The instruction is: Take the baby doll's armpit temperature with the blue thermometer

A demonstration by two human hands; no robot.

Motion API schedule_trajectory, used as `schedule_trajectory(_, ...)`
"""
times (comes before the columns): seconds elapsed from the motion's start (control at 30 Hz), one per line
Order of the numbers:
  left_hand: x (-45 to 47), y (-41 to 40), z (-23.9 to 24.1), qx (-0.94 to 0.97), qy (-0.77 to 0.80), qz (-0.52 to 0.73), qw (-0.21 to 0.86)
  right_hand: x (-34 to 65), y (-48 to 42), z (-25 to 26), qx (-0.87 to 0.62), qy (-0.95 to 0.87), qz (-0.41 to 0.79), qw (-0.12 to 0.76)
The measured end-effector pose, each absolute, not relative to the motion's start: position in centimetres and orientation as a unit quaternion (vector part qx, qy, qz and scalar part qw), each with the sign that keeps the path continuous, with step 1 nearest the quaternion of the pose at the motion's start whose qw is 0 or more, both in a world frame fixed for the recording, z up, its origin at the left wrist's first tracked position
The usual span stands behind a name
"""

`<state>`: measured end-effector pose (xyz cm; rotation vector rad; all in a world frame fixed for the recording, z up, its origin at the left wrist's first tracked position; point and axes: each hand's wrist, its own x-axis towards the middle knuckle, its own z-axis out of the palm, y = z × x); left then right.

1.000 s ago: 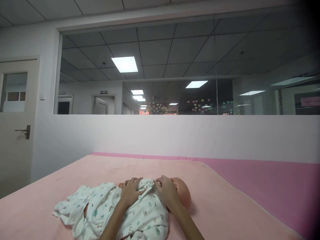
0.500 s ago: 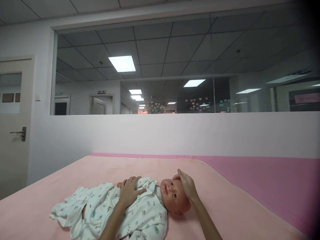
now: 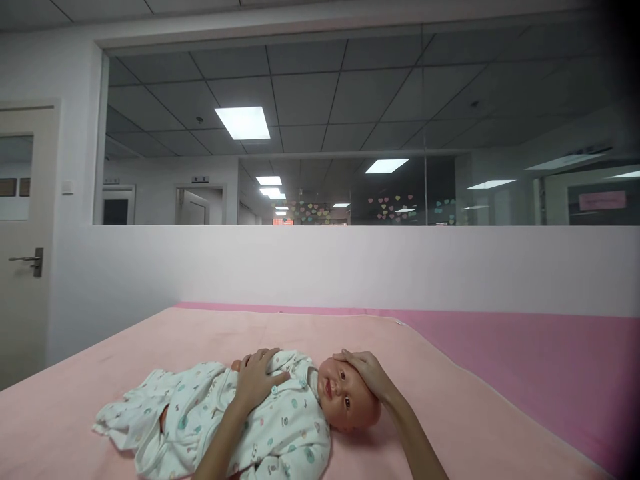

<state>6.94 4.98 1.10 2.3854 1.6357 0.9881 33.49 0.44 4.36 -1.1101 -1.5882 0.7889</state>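
A baby doll (image 3: 345, 400) lies on its back, its head to the right and its legs to the left. It wears a white printed outfit (image 3: 295, 427) with small coloured figures and snaps down the front. My left hand (image 3: 257, 379) rests on the doll's chest with the fingers spread, holding nothing. On top of the doll's head lies my right hand (image 3: 367, 371), palm down, its fingers stretched over the forehead. The doll's far hand (image 3: 236, 365) peeks out just past my left hand.
Under the doll is a peach blanket (image 3: 450, 413), spread over a pink sheet (image 3: 540, 367). Behind the bed stands a white half wall (image 3: 350, 267) with a long window (image 3: 320, 133) above it. A door (image 3: 25, 293) is at the left.
My right hand has lowered and moved slightly left, its fingers now flat across the doll's forehead. The left hand stays on the chest. The whole view has shifted a little.
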Motion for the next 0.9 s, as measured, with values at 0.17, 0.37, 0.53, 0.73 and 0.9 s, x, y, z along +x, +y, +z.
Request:
schedule_trajectory(0.17, 6.97, 4.95, 1.05, 0.782, 0.533, 0.320, 0.034, 33.19, 0.10, 4.47, -0.455, -0.619, 0.334, 0.546)
schedule_trajectory(0.37, 7.05, 5.00, 0.91, 0.780, 0.538, 0.317, 0.030, 33.14, 0.19, 4.32, -0.443, -0.619, 0.356, 0.543)
schedule_trajectory(0.53, 6.99, 4.98, 0.89, 0.785, 0.528, 0.321, 0.030, 32.90, -0.17, 4.41, -0.447, -0.622, 0.344, 0.543)
schedule_trajectory(0.73, 6.92, 4.95, 0.79, 0.786, 0.527, 0.322, 0.026, 32.67, -0.37, 4.37, -0.445, -0.636, 0.318, 0.544)
schedule_trajectory(0.9, 6.92, 4.90, 0.79, 0.784, 0.531, 0.320, 0.028, 32.70, -0.20, 4.13, -0.448, -0.640, 0.312, 0.541)
